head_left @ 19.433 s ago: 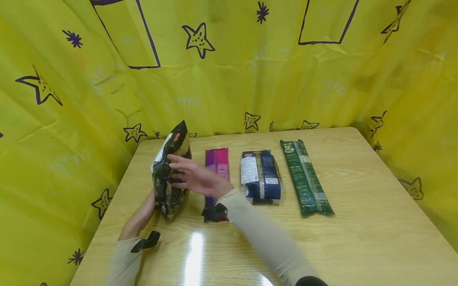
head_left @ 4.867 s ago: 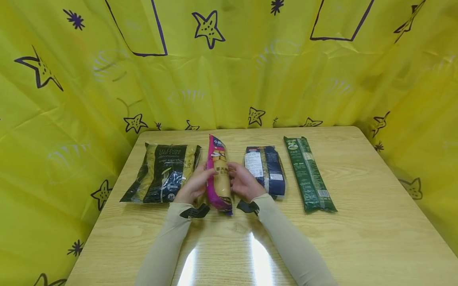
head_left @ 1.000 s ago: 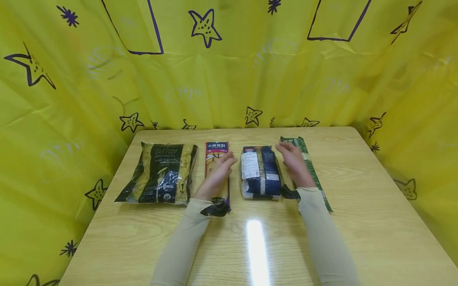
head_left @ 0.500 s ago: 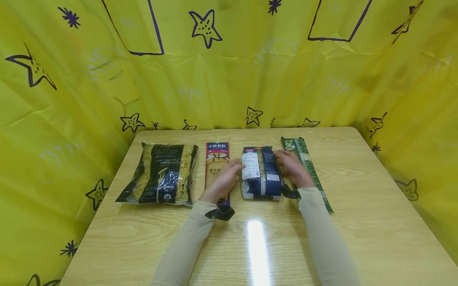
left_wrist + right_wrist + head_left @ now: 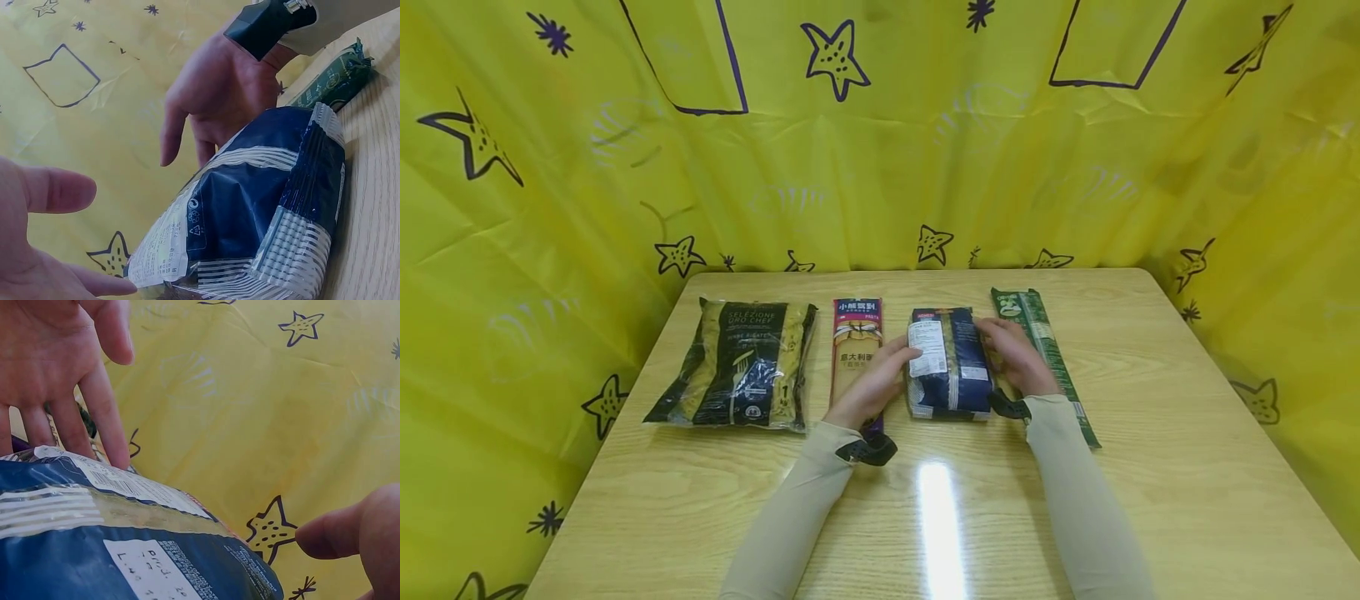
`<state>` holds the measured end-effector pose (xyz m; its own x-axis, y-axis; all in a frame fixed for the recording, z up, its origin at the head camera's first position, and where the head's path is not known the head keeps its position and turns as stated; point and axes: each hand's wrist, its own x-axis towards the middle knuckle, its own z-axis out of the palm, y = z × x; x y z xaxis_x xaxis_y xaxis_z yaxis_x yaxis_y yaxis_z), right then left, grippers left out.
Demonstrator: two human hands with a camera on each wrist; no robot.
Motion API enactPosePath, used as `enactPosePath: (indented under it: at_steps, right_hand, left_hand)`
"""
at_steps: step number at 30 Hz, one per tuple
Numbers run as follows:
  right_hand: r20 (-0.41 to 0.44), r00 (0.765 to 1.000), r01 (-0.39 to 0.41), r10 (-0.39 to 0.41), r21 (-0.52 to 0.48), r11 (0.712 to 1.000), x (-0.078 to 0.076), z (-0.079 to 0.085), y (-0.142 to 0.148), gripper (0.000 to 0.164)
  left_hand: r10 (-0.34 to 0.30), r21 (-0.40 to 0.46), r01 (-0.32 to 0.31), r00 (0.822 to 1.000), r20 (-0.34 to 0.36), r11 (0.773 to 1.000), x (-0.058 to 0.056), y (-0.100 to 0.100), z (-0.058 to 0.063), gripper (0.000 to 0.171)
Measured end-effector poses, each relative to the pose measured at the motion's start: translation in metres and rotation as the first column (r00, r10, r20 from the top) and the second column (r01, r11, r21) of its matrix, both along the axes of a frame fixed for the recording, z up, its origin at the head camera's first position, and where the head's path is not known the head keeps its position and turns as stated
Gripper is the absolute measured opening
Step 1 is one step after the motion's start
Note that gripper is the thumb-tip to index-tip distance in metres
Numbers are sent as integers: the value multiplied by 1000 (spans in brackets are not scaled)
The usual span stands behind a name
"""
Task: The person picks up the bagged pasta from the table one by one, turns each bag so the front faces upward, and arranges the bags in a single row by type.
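Observation:
A dark blue pasta bag (image 5: 950,367) with white labels lies back-side up on the table. My left hand (image 5: 880,379) is at its left side, thumb raised and fingertips right at the bag's edge. On the other side, my right hand (image 5: 1015,354) has its fingers along the bag's right edge. In the left wrist view the left hand (image 5: 31,231) shows straight fingers and a thumb held away from the blue bag (image 5: 244,206). The right thumb (image 5: 337,534) stands apart from the bag in the right wrist view.
A large black pasta bag (image 5: 748,367) lies at the left. Beside it is a slim pink and purple pasta packet (image 5: 856,333), partly behind my left hand. A long green packet (image 5: 1045,342) lies at the right. A yellow curtain (image 5: 880,167) hangs behind the wooden table (image 5: 1187,467).
Over the last second both hands have moved in toward the blue bag's sides. Earlier, the black bag was lifted, then the pink packet was held; both now lie face up.

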<state>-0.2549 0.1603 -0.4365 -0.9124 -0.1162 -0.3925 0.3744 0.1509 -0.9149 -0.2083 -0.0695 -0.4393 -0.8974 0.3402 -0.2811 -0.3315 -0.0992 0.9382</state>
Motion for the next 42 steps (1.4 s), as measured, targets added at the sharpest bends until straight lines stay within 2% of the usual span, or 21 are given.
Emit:
enactPosePath:
  at_steps: [17, 25, 32, 38, 42]
  right_hand:
    - [-16, 1000, -11, 10, -56, 998, -3, 2, 3, 55]
    - [-4, 1000, 17, -17, -128, 992, -2, 1, 6, 30]
    - [34, 999, 33, -26, -230, 973, -2, -1, 8, 24]
    - [76, 997, 52, -27, -348, 936, -2, -4, 9, 17]
    - [77, 997, 34, -7, -359, 933, -1, -5, 9, 15]
  left_hand:
    - [13, -41, -12, 1000, 3, 999, -1, 2, 3, 75]
    - [19, -45, -18, 1000, 19, 999, 0, 2, 3, 77]
    - [21, -57, -19, 999, 28, 998, 1, 1, 2, 78]
    - [17, -49, -16, 1000, 26, 999, 2, 1, 1, 77]
    - [16, -51, -15, 1000, 21, 999, 3, 1, 1, 78]
